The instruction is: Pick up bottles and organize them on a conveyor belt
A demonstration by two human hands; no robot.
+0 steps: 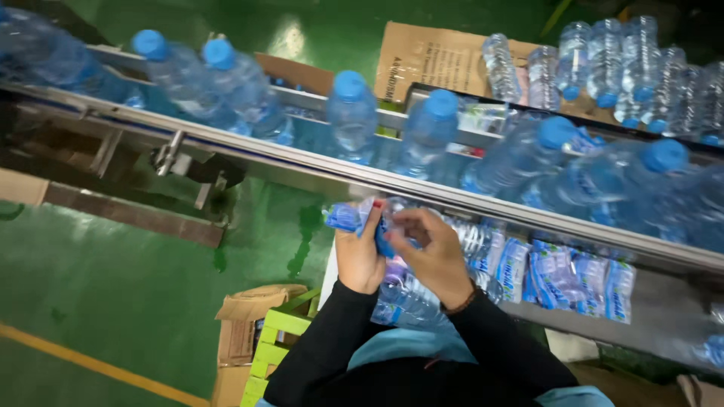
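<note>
My left hand point(357, 252) and my right hand point(431, 252) meet just below the conveyor rail, both closed on a small blue label sleeve point(381, 234) held between the fingers. A clear plastic bottle point(407, 298) lies under my hands, against my body. Loose blue and white label sleeves point(343, 216) stick out to the left of my left hand. Both arms wear black sleeves, and a dark band sits on my right wrist.
A metal conveyor point(317, 162) runs across the view carrying several blue-capped water bottles point(351, 113). More labelled sleeves point(558, 275) lie on a shelf to the right. Empty clear bottles point(618, 64) are stacked at the back right. Cardboard boxes point(245, 324) sit on the green floor.
</note>
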